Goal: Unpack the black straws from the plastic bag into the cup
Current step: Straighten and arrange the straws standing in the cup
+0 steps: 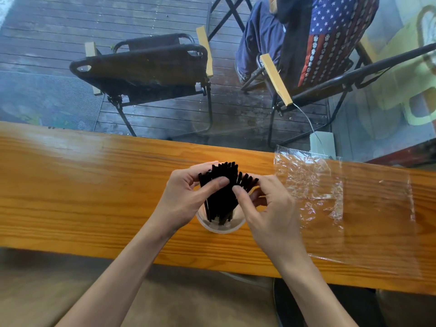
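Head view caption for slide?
Both hands gather black straws standing in clear cup; empty bag beside.

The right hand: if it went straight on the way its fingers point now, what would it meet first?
The right hand points left and away, so it would probably meet the black straws standing in the cup; its fingertips already seem to touch them.

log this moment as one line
straws standing in cup | left hand, right hand on bundle | plastic bag flat on table
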